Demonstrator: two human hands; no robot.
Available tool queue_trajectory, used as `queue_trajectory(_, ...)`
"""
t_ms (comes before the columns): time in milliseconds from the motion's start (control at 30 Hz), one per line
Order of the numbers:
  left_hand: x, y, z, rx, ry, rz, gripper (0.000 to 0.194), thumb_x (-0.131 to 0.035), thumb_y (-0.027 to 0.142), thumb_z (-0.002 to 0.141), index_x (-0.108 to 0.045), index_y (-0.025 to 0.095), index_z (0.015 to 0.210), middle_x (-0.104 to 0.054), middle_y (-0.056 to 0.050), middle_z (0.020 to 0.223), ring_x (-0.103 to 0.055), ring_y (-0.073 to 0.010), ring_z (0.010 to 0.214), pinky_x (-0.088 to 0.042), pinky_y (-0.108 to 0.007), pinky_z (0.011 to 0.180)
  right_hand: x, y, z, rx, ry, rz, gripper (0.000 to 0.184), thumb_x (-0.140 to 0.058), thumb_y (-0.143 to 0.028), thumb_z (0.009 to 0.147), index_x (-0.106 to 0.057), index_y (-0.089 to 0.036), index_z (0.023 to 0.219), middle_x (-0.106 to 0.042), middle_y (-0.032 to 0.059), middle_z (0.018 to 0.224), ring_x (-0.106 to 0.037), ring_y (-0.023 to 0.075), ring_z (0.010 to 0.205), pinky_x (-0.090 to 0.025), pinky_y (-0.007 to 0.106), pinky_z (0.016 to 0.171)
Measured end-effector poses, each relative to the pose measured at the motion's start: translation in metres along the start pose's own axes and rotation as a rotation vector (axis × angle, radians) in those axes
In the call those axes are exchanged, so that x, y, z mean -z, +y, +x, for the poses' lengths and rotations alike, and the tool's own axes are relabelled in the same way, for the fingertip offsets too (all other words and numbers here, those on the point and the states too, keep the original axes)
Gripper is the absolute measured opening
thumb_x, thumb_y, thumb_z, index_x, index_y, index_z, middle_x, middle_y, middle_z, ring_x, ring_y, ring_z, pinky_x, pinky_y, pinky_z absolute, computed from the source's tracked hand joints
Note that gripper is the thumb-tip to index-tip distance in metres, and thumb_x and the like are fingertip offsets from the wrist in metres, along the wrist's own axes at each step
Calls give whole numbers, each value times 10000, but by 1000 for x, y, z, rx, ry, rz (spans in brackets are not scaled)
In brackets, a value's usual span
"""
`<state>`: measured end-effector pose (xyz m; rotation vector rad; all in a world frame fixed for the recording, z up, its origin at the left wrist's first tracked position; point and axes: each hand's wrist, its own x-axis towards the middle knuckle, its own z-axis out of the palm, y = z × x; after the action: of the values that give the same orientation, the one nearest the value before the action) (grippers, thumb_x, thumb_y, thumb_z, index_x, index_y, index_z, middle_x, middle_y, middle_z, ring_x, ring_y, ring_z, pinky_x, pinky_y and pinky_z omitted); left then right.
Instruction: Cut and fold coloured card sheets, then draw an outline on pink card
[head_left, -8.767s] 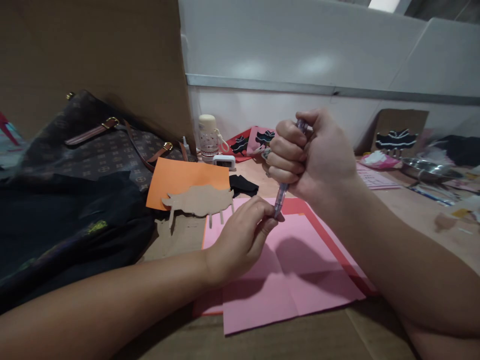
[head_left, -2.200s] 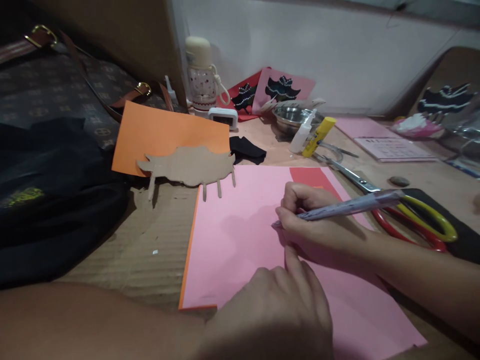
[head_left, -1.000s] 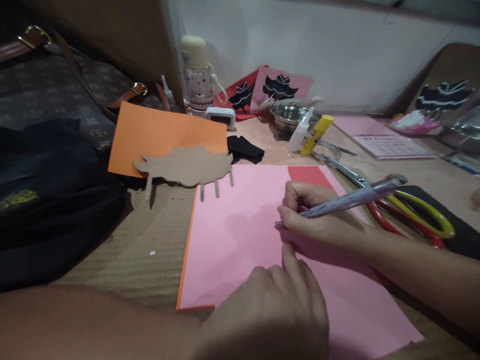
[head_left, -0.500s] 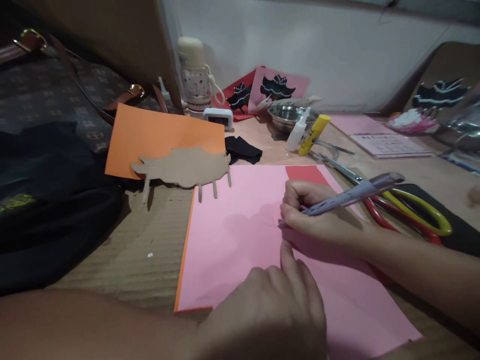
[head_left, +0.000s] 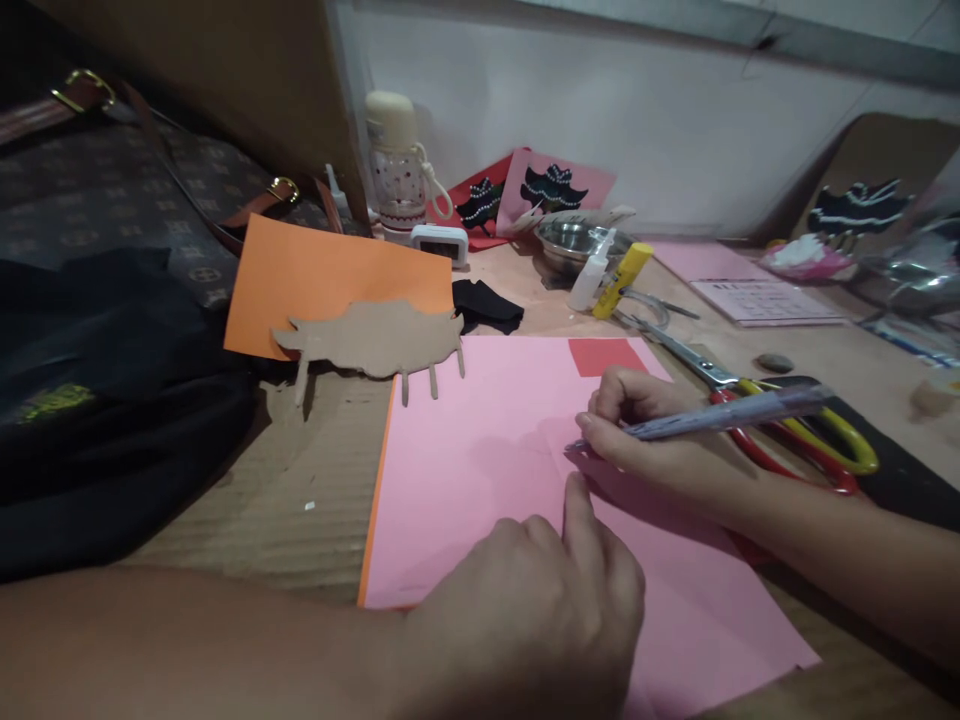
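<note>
A sheet of pink paper (head_left: 480, 470) lies on the cardboard surface, with an orange edge showing beneath its left side. My right hand (head_left: 637, 425) is closed around a greyish-purple pen (head_left: 727, 412), whose tip meets the sheet near its middle. Faint lines can be made out around the tip. Just below, my left hand (head_left: 540, 600) rests on the paper, holding nothing, its index finger stretched out towards the pen tip and the other fingers partly bent. A red patch (head_left: 606, 357) shows at the sheet's top edge.
Left of the sheet, a cardboard cutout (head_left: 375, 340) overlaps orange paper (head_left: 330, 280). Scissors (head_left: 720, 375) lie beside my right hand. Behind stand a glue stick (head_left: 624, 278), a white glue bottle (head_left: 589, 280), a metal bowl (head_left: 566, 245) and a drink bottle (head_left: 397, 170). A dark bag (head_left: 112, 200) fills the left.
The pen has tilted lower, and my right hand has shifted slightly over the paper with it. My left hand stays on the sheet. The whole view has moved slightly.
</note>
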<state>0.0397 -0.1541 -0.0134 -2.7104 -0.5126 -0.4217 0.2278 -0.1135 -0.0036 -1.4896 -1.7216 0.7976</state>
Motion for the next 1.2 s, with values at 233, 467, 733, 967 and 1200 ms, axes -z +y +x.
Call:
queue_trajectory(233, -2, 1, 1, -23, -43, -43, 354, -526, 358, 939, -639, 49, 1071, -707, -248, 1110, -582, -157, 446, -360, -273, 337, -5, -10, -1, -52, -51, -17, 290, -628, -226, 834, -402, -211, 653, -464, -56, 555, -457, 84, 496, -350, 195, 436)
queue_trajectory(467, -3, 1, 1, -29, -47, -47, 352, -516, 354, 931, -634, 50, 1064, -705, -256, 1104, -588, -172, 450, -365, -281, 335, -7, -4, -3, -71, -109, 106, 301, -634, -263, 857, -398, -211, 678, -478, -62, 566, -452, 77, 490, -356, 183, 426)
queue_trajectory(733, -2, 0, 2, -32, -85, -56, 340, -527, 330, 924, -640, 51, 1080, -687, -264, 1147, -605, -169, 465, -379, -267, 342, -7, -4, -1, -33, -81, 55, 285, -612, -200, 834, -389, -213, 657, -456, -67, 553, -453, 77, 474, -323, 189, 413)
queue_trajectory(967, -2, 0, 3, -28, -43, -38, 341, -545, 350, 926, -664, 55, 1048, -689, -249, 1149, -562, -153, 407, -364, -273, 310, -6, -5, 0, 6, 18, -186, 272, -575, -131, 794, -383, -211, 619, -453, -62, 553, -419, 76, 479, -329, 197, 412)
queue_trajectory(1200, -3, -1, 3, -31, -9, -11, 345, -520, 367, 947, -676, 68, 1020, -686, -250, 1144, -551, -148, 394, -357, -261, 296, -6, -2, 1, -20, 63, -202, 255, -556, -149, 787, -383, -216, 613, -490, -50, 565, -491, 100, 511, -355, 219, 435)
